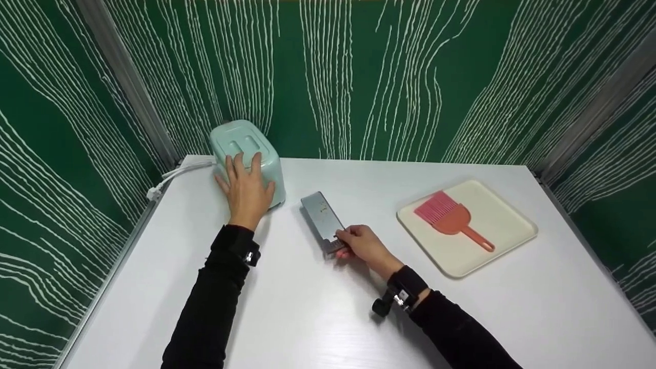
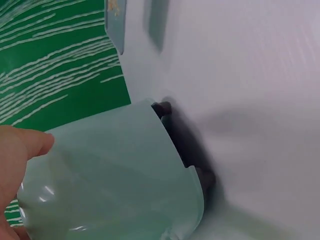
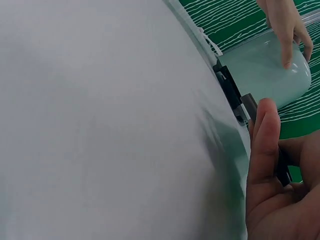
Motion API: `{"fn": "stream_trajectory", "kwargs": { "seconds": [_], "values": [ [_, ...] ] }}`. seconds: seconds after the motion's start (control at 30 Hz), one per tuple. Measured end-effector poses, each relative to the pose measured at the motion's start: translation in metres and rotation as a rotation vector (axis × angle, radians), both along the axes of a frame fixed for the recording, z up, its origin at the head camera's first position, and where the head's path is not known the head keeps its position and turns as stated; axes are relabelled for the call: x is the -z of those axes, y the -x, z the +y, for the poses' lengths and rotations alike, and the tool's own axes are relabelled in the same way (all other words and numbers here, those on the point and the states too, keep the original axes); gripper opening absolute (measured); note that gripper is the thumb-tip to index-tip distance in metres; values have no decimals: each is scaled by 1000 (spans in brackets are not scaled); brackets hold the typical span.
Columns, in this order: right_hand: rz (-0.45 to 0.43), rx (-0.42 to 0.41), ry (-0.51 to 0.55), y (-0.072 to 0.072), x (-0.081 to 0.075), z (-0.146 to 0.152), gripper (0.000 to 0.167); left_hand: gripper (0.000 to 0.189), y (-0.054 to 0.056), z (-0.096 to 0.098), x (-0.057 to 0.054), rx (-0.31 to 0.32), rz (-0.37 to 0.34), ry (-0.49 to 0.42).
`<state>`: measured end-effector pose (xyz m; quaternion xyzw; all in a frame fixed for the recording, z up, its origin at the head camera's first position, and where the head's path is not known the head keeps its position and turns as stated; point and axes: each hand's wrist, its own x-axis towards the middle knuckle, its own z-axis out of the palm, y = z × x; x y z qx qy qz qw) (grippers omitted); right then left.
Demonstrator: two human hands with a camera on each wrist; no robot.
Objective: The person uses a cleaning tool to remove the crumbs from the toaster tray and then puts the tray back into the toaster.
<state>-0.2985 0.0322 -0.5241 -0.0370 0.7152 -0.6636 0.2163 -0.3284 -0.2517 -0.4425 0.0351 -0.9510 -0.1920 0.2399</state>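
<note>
A mint-green toaster [image 1: 274, 169] stands at the back left of the table, two long shapes marked in its top. My left hand [image 1: 248, 193] rests on it with fingers spread over the upper face; in the left wrist view the thumb [image 2: 37, 142] lies along the body. In front of me, my right hand [image 1: 366, 246] pinches the near end of a grey metal crumb tray [image 1: 320, 215], thumb on top and fingers beneath. A few yellowish crumbs [image 1: 323, 206] lie on the tray, which is held above the table to the toaster's right.
A cream tray [image 1: 505, 225] lies on the right of the white table [image 1: 307, 318], with an orange dustpan-shaped brush [image 1: 453, 219] with pink bristles on it. The toaster's white cord and plug [image 1: 154, 193] reach the left edge. Green white-lined walls [image 1: 287, 77] enclose the table's back and sides.
</note>
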Motion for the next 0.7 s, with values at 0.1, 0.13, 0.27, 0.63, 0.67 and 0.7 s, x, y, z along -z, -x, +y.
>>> {"fn": "stream_trajectory", "kwargs": {
  "seconds": [0.1, 0.13, 0.27, 0.63, 0.67, 0.7],
  "values": [
    [11, 18, 16, 0, -4, 4, 22, 68, -3, 6, 4, 6, 46, -3],
    [16, 22, 24, 0, -5, 6, 22, 66, -3, 8, 5, 10, 60, -1],
    [32, 51, 34, 3, -8, 14, 24, 61, -5, 20, 7, 39, 92, 10],
    [42, 136, 25, 11, -22, 48, 25, 49, -10, 53, 19, 78, 210, -17],
    [48, 142, 25, 11, -24, 52, 26, 49, -11, 57, 21, 96, 204, -37],
    [53, 149, 27, 12, -25, 56, 27, 49, -11, 61, 22, 117, 189, -62]
  ]
}}
